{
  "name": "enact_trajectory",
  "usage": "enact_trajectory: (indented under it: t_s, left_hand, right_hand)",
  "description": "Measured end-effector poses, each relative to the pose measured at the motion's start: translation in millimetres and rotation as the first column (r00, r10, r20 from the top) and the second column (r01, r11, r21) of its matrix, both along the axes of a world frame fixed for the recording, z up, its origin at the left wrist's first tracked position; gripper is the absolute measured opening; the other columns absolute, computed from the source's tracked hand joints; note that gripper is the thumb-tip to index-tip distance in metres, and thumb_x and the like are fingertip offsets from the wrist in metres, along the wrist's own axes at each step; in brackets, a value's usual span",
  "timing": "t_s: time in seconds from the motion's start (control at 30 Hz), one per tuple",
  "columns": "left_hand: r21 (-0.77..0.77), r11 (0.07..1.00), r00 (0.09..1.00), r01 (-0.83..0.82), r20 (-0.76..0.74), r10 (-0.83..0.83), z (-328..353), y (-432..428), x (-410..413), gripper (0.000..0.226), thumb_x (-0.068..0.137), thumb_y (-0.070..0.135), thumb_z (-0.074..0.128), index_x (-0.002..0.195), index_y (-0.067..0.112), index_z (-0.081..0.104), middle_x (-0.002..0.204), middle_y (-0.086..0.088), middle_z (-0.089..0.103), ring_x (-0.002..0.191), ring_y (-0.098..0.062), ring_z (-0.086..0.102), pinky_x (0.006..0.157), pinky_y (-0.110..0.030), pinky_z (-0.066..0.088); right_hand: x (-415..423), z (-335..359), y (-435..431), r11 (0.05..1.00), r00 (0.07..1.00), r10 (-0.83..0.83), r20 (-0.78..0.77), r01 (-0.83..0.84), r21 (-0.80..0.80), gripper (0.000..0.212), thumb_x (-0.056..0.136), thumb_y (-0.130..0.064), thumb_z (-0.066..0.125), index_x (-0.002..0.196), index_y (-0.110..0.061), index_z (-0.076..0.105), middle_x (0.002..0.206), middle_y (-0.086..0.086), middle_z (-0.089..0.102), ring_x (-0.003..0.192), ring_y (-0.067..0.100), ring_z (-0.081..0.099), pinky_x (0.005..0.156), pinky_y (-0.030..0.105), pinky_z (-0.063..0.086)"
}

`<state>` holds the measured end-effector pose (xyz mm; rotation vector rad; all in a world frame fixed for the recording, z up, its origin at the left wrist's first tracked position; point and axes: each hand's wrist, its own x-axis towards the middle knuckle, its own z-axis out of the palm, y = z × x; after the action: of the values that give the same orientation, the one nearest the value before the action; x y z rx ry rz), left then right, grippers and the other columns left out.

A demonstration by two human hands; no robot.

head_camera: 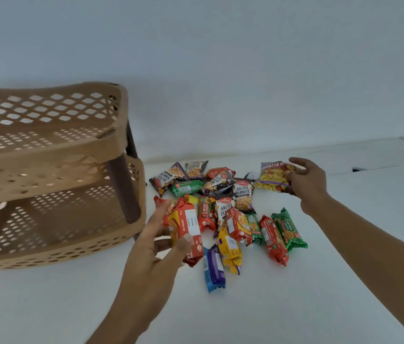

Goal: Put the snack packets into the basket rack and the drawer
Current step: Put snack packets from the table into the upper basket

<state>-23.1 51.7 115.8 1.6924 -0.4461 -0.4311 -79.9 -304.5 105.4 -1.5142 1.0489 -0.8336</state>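
Observation:
A tan perforated basket rack [54, 167] with two tiers stands at the left on the white table. Several snack packets [233, 214] lie in a heap right of it. My left hand [161, 242] grips a red and yellow biscuit packet [187, 229] at the heap's near left side, just beside the rack's lower tier. My right hand [307, 177] holds a yellow and purple namkeen packet [274, 177] at the heap's far right, lifted slightly off the table.
The white table [295, 294] meets a plain white wall behind. A seam and a small dark notch [357, 169] mark the surface at the far right. Both tiers of the rack look bare.

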Motion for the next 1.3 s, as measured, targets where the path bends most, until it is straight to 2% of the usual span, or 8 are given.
enact_trajectory:
  t_s: [0.27, 0.4, 0.57, 0.67, 0.73, 0.83, 1.0, 1.3]
  left_hand:
    - [-0.081, 0.996, 0.917, 0.021, 0.399, 0.013, 95, 81, 47, 0.061, 0.07, 0.05, 0.079, 0.127, 0.049, 0.058, 0.103, 0.006, 0.069, 0.084, -0.013, 0.073, 0.073, -0.043, 0.061]
    - [0.042, 0.997, 0.788, -0.07, 0.615, 0.03, 142, 117, 81, 0.065, 0.068, 0.071, 0.067, 0.128, 0.054, 0.051, 0.104, 0.017, 0.066, 0.091, -0.001, 0.066, 0.076, -0.029, 0.058]
    - [0.199, 0.971, 0.716, -0.129, 0.697, -0.047, 183, 130, 135, 0.071, 0.064, 0.07, 0.069, 0.126, 0.035, 0.06, 0.091, 0.025, 0.068, 0.078, 0.012, 0.064, 0.061, -0.004, 0.046]
    - [0.38, 0.908, 0.709, -0.175, 0.689, -0.152, 190, 114, 174, 0.078, 0.063, 0.074, 0.068, 0.129, 0.033, 0.058, 0.114, 0.016, 0.068, 0.096, -0.002, 0.063, 0.084, -0.022, 0.049]
    - [0.518, 0.83, 0.742, -0.207, 0.636, -0.211, 189, 97, 196, 0.085, 0.063, 0.073, 0.07, 0.133, 0.027, 0.054, 0.125, 0.005, 0.064, 0.092, -0.008, 0.065, 0.081, -0.025, 0.046]
    - [0.623, 0.766, 0.853, -0.156, 0.476, -0.213, 180, 74, 219, 0.082, 0.064, 0.067, 0.077, 0.123, 0.014, 0.058, 0.1, -0.002, 0.066, 0.065, -0.012, 0.07, 0.063, -0.029, 0.061]
    - [0.689, 0.723, 0.938, 0.044, 0.22, -0.267, 156, 50, 239, 0.061, 0.072, 0.064, 0.073, 0.099, 0.009, 0.071, 0.09, -0.007, 0.073, 0.075, -0.02, 0.073, 0.073, -0.033, 0.061]
    - [0.868, 0.492, 0.851, 0.071, 0.204, -0.483, 147, 47, 241, 0.056, 0.087, 0.03, 0.067, 0.14, 0.02, 0.052, 0.135, -0.007, 0.057, 0.12, -0.023, 0.054, 0.094, -0.034, 0.047]
  right_hand:
    - [13, 109, 120, 0.965, 0.95, 0.227, 0.216, -0.19, -0.18, 0.023, 0.091, -0.006, 0.065, 0.099, -0.024, 0.077, 0.093, 0.005, 0.075, 0.073, 0.017, 0.074, 0.056, 0.022, 0.057]
    - [14, 162, 181, 0.926, 0.906, 0.323, 0.272, -0.244, -0.287, 0.021, 0.089, -0.011, 0.067, 0.089, -0.029, 0.078, 0.084, 0.0, 0.078, 0.075, 0.018, 0.075, 0.059, 0.025, 0.059]
    - [31, 201, 243, 0.853, 0.855, 0.43, 0.291, -0.278, -0.442, 0.019, 0.089, -0.013, 0.066, 0.099, -0.025, 0.077, 0.086, 0.002, 0.078, 0.079, 0.024, 0.075, 0.064, 0.038, 0.063]
    - [48, 217, 266, 0.802, 0.821, 0.5, 0.275, -0.319, -0.505, 0.022, 0.09, -0.01, 0.066, 0.094, -0.03, 0.077, 0.084, -0.001, 0.078, 0.076, 0.02, 0.075, 0.061, 0.034, 0.062]
    - [63, 228, 275, 0.778, 0.803, 0.53, 0.274, -0.331, -0.534, 0.028, 0.09, -0.008, 0.065, 0.087, -0.033, 0.077, 0.08, -0.004, 0.078, 0.073, 0.016, 0.075, 0.056, 0.029, 0.061]
    - [90, 240, 280, 0.747, 0.781, 0.569, 0.259, -0.358, -0.56, 0.033, 0.091, -0.006, 0.064, 0.083, -0.035, 0.075, 0.076, -0.009, 0.077, 0.07, 0.011, 0.074, 0.052, 0.02, 0.056]
    - [148, 237, 269, 0.729, 0.796, 0.576, 0.185, -0.398, -0.557, 0.029, 0.092, -0.009, 0.063, 0.086, -0.034, 0.075, 0.077, -0.011, 0.076, 0.071, 0.009, 0.074, 0.053, 0.021, 0.056]
    - [253, 192, 258, 0.718, 0.865, 0.501, -0.031, -0.435, -0.543, 0.018, 0.089, -0.018, 0.064, 0.086, -0.032, 0.075, 0.081, -0.016, 0.073, 0.074, 0.004, 0.071, 0.061, 0.021, 0.057]
